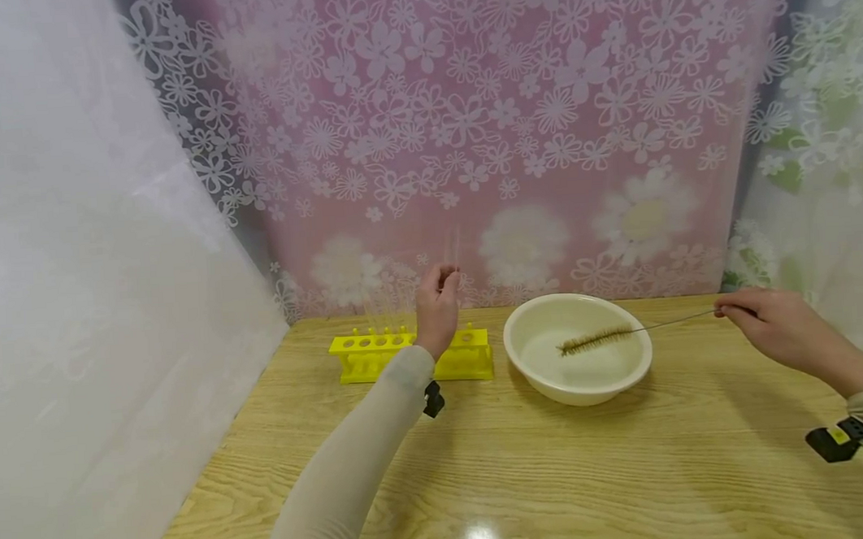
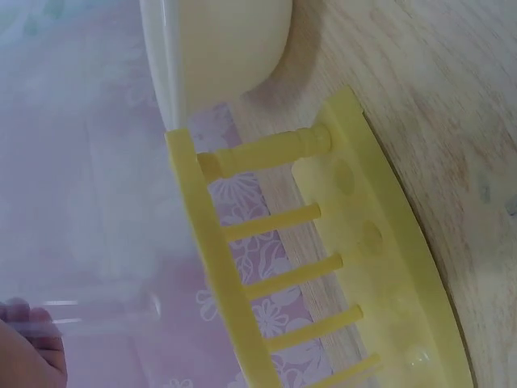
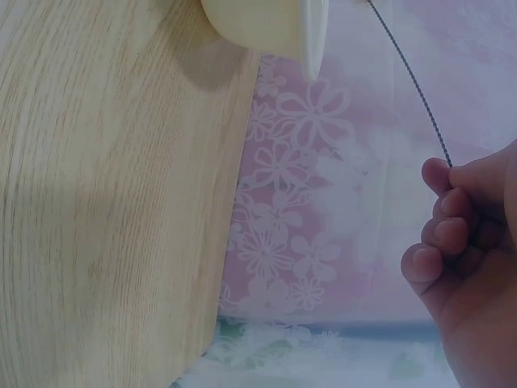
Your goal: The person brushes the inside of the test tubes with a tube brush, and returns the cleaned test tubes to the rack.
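My left hand point(image 1: 437, 311) grips a clear test tube point(image 2: 109, 311) above the yellow test tube rack point(image 1: 463, 367). In the left wrist view the tube is faint, sticking out past the fingers point(image 2: 44, 331). My right hand point(image 1: 779, 324) pinches the twisted wire handle of a test tube brush point(image 1: 595, 341) between thumb and forefinger. The brush's brown bristles lie over the inside of the cream basin point(image 1: 580, 393); whether they touch it I cannot tell. Several clear tubes point(image 1: 382, 309) stand in the rack's left part, and my left forearm hides some of the rack.
Everything stands on a wood-grain table point(image 1: 596, 481). The basin is just right of the rack. A pink floral curtain point(image 1: 425, 139) hangs behind the table, with a white sheet point(image 1: 94, 263) at the left and a pale floral one point(image 1: 829, 175) at the right.
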`<state>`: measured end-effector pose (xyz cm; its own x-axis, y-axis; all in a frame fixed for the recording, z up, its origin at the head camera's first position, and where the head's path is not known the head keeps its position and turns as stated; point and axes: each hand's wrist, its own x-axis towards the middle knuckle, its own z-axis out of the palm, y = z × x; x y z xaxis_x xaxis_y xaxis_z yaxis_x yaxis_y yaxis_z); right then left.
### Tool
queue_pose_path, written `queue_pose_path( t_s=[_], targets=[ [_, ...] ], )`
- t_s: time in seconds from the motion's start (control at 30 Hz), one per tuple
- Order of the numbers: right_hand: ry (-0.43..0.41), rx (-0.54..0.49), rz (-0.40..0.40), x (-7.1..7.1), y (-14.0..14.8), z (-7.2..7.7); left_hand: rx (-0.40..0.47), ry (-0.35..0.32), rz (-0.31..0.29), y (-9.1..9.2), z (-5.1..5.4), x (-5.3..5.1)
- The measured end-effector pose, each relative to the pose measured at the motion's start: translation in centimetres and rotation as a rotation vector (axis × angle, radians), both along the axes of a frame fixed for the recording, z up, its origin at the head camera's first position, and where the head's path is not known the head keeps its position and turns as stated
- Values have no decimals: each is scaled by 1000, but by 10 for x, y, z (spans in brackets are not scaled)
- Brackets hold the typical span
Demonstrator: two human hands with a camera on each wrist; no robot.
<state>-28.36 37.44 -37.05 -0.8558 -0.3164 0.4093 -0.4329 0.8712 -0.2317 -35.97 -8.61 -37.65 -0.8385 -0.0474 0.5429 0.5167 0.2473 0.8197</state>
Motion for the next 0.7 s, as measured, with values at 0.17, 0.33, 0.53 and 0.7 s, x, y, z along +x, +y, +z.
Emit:
queue_pose_path(
  t_s=[0.17, 0.33, 0.53, 0.7],
  targets=[
    [2, 2, 1, 0, -1, 0, -12, -2, -5, -2, 0, 1],
    [10, 0, 5, -1, -1, 0, -25, 13, -9, -3, 1, 6],
    [6, -4, 3, -1, 0, 1, -61, 29, -5, -5, -8, 3],
    [-21, -9, 1, 0, -1, 2, -84, 12, -7, -4, -14, 4]
  ],
)
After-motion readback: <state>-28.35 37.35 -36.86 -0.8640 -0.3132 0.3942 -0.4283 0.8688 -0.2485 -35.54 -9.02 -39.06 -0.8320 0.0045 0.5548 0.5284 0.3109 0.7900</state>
